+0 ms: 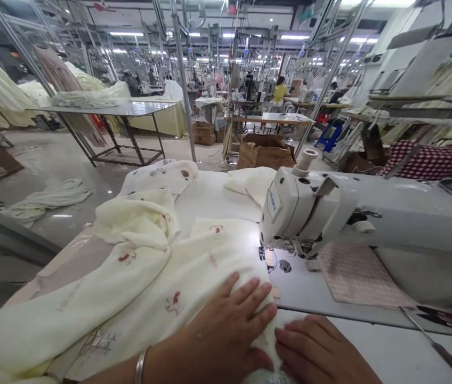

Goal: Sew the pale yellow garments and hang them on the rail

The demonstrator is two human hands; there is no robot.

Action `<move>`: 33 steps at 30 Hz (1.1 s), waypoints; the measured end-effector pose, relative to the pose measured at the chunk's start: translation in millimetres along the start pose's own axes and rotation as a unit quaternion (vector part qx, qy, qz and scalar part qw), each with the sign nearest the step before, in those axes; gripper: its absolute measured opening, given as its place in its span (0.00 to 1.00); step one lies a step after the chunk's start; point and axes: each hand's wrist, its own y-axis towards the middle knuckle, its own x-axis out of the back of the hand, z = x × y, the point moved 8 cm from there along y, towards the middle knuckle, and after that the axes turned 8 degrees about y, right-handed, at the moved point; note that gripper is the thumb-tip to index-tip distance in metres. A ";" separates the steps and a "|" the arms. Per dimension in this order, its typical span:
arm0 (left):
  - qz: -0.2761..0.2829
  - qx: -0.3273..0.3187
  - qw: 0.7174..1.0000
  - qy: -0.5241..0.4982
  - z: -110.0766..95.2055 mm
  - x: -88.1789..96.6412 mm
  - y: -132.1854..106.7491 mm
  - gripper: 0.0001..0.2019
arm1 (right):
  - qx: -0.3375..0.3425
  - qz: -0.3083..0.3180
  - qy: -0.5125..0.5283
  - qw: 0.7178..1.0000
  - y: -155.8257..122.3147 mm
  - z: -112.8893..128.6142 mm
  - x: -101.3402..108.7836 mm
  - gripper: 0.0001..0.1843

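My left hand (pixel 226 325) lies flat on cream fabric (pixel 162 266) with small red motifs, fingers stretched toward the needle of a white sewing machine (pixel 330 208). A metal bangle sits on that wrist. Close beside it, my right hand (pixel 317 352) rests on the fabric's near edge, with its fingers curled and pressing the cloth. The fabric is bunched in a heap toward the left and far side of the sewing table (pixel 370 341). The machine's needle area (pixel 268 256) is lit, just beyond my left fingertips.
A pink checked cloth piece (pixel 357 272) lies under the machine arm. Scissors or a tool (pixel 442 349) lie at the right edge. Cardboard boxes (pixel 264 152), a metal table (pixel 110 109), fabric on the floor (pixel 46 197) and distant workers fill the hall.
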 end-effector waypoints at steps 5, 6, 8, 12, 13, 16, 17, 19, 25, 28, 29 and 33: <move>-0.019 -0.003 1.000 -0.015 17.7 6.2 10.4 0.26 | -0.014 -0.035 0.002 0.999 11.1 -12.3 1.8 0.12; -0.035 -0.022 0.999 -0.014 15.3 7.9 11.4 0.23 | -0.008 -0.031 0.001 0.999 12.4 -12.6 1.8 0.13; -0.061 -0.066 0.996 -0.017 9.6 9.9 12.6 0.15 | 0.010 -0.023 0.000 1.000 15.3 -12.9 1.7 0.14; -0.065 -0.083 0.994 -0.033 19.9 4.8 20.8 0.09 | -0.003 -0.022 -0.002 1.000 22.7 -28.7 -2.5 0.14; -0.063 -0.082 0.994 -0.038 26.0 3.0 24.1 0.09 | -0.015 -0.016 -0.005 1.000 24.5 -35.4 -5.8 0.14; -0.060 -0.080 0.994 -0.033 45.0 0.8 34.8 0.09 | -0.058 0.010 -0.030 0.998 29.0 -57.7 -17.9 0.13; -0.057 -0.073 0.995 -0.025 51.5 1.1 38.3 0.08 | -0.070 0.014 -0.042 0.997 30.0 -64.2 -20.6 0.13; -0.055 -0.053 0.997 -0.008 62.9 3.8 44.7 0.09 | -0.085 0.010 -0.065 0.994 31.2 -73.7 -23.4 0.12; -0.068 -0.006 0.998 -0.002 80.2 14.7 57.5 0.18 | -0.090 -0.006 -0.081 0.993 28.1 -82.9 -27.5 0.12; -0.076 0.007 0.997 -0.011 87.3 15.8 60.7 0.18 | -0.098 -0.004 -0.067 0.993 29.6 -82.5 -26.2 0.12; -0.078 0.014 0.997 -0.012 88.7 15.5 60.4 0.18 | -0.102 -0.002 -0.060 0.993 31.5 -80.7 -24.1 0.12; -0.085 0.063 0.994 -0.006 67.7 8.0 43.0 0.16 | -0.111 0.000 -0.026 0.993 40.3 -58.2 -6.5 0.11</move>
